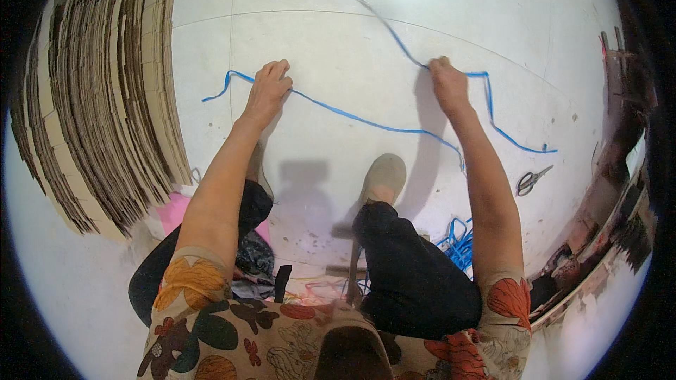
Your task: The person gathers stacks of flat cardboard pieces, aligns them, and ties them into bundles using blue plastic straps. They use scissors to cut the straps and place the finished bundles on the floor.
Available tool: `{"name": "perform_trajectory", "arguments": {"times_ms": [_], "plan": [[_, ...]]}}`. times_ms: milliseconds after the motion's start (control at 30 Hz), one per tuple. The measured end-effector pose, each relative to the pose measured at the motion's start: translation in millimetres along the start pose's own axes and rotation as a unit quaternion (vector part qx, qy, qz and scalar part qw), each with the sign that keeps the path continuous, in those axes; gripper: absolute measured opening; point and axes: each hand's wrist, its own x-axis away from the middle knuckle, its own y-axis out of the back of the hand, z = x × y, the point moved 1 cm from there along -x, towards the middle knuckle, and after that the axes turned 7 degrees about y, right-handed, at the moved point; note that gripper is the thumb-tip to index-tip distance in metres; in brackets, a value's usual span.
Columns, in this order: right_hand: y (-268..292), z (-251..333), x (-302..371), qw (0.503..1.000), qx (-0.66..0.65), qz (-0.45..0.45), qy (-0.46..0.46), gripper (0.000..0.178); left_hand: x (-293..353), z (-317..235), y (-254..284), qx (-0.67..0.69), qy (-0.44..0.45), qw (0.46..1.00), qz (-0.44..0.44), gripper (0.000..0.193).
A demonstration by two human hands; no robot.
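On the pale floor, a thin blue strap [366,121] runs from a loose end at the left, through my left hand [267,90], and on to the right toward my right forearm. The fingers of that hand are curled down over the strap. A second length of blue strap [384,22] comes from the far edge of the view to my right hand [448,84]. This hand is closed around it, slightly above the floor by its shadow. Beyond the hand, the strap bends and trails to an end at the right.
Scissors [533,180] lie on the floor at the right. A tangle of blue strap [458,243] sits beside my right leg. A long stack of flat cardboard sheets [105,91] stands at the left, near something pink [172,212] and a black plastic bag [253,257].
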Motion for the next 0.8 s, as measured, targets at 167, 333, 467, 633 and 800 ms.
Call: {"name": "perform_trajectory", "arguments": {"times_ms": [167, 333, 467, 633, 800], "plan": [[6.9, 28.2, -28.4, 0.999, -0.029, 0.018, 0.041, 0.007, -10.1, 3.8, -1.3, 0.022, -0.036, 0.999, 0.003, 0.017], [16.4, 26.7, -14.1, 0.993, -0.097, -0.049, 0.042, 0.020, 2.3, 12.6, -2.6, -0.033, -0.023, 0.999, 0.007, 0.029], [54.2, 48.9, 24.2, 0.995, -0.065, -0.051, -0.048, 0.039, 10.2, -16.6, 79.4, -0.098, -0.010, 0.990, 0.106, 0.052], [64.9, 88.1, 77.9, 0.991, -0.130, -0.004, -0.028, 0.032, 54.4, -45.4, 227.1, -0.019, -0.008, 0.996, 0.092, 0.056], [116.4, 115.3, 126.5, 0.984, -0.178, 0.014, -0.012, 0.028, 170.1, -159.1, 431.5, 0.081, -0.105, 0.946, -0.296, 0.075]]}}
